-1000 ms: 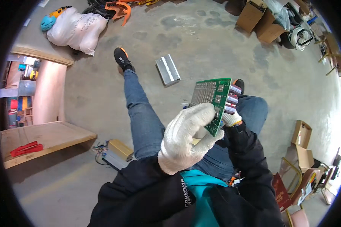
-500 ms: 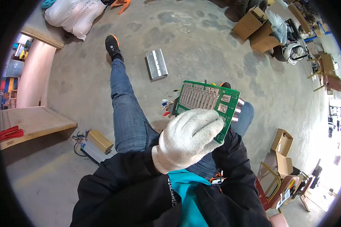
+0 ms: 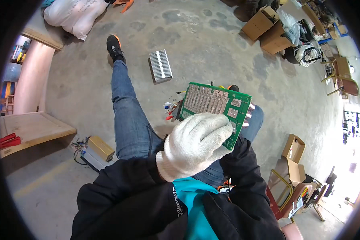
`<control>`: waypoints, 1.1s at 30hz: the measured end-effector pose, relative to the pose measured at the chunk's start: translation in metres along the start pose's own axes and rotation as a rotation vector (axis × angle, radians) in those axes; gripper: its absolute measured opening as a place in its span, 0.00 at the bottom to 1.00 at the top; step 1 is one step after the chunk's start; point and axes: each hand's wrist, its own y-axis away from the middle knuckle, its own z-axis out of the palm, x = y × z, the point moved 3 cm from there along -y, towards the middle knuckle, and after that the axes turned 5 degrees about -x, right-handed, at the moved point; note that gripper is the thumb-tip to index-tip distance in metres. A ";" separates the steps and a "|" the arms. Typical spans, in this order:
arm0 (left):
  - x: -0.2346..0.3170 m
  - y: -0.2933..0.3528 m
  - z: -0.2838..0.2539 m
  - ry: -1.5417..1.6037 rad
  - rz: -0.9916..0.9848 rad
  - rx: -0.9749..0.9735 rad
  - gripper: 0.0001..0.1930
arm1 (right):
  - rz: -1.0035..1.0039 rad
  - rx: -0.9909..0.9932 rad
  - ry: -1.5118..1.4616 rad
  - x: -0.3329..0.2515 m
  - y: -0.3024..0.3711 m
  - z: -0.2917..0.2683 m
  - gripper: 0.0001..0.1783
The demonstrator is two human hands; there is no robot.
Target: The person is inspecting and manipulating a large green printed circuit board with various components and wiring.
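Observation:
My left hand (image 3: 196, 142), in a white knit glove, lies over the lower part of a green circuit board (image 3: 242, 105). Its fingers are bent across the board's face, closed at the lower right edge. Rows of silvery metal strips and square pads cover that face. The right sleeve (image 3: 244, 158) runs up behind the board; my right hand is mostly hidden there, gripping from behind. Pale pinkish shapes show past the right edge, too small to tell apart. Coloured wires with red, blue and white connectors (image 3: 172, 110) hang at the board's left side. The board is tilted above my bent right leg.
On the concrete floor ahead lies a ribbed silver metal case (image 3: 161, 66). A gold metal box (image 3: 101, 148) with wires sits left of my leg, near a low wooden platform (image 3: 40, 126). Cardboard boxes (image 3: 260, 25) stand far right; an opened carton (image 3: 294, 150) and chairs are nearer right.
The view has shifted slightly, so the floor things appear a little further left. The left hand and the board stay together in nearly the same pose.

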 end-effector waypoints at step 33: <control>-0.028 -0.001 -0.036 0.205 -0.345 0.014 0.33 | -0.371 0.506 1.669 -0.038 -0.020 0.044 0.25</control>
